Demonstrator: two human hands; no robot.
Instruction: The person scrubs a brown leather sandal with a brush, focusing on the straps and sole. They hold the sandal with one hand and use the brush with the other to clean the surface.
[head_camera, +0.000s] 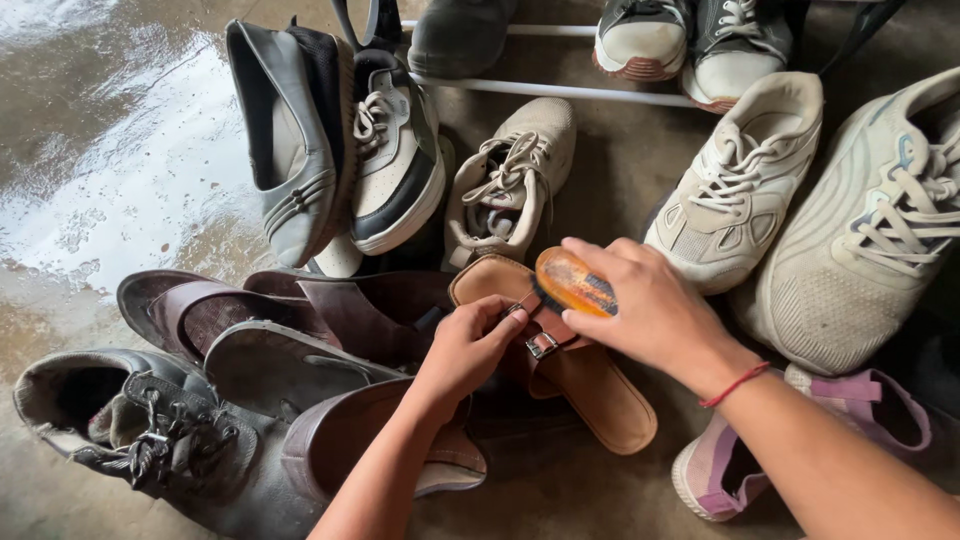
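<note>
Below, on wet concrete floor (130, 170), right hand (640, 305) grips brush (575, 283), left hand (470, 345) pinches sandal (590, 385).

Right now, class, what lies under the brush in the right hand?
The brush rests on the buckled strap of a tan sandal. Its bristles and the strap part beneath are covered.

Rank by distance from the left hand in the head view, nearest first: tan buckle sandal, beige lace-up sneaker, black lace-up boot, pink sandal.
1. tan buckle sandal: touched by the left hand.
2. beige lace-up sneaker: above the hand.
3. pink sandal at lower right and black lace-up boot at lower left: too close to call.
</note>
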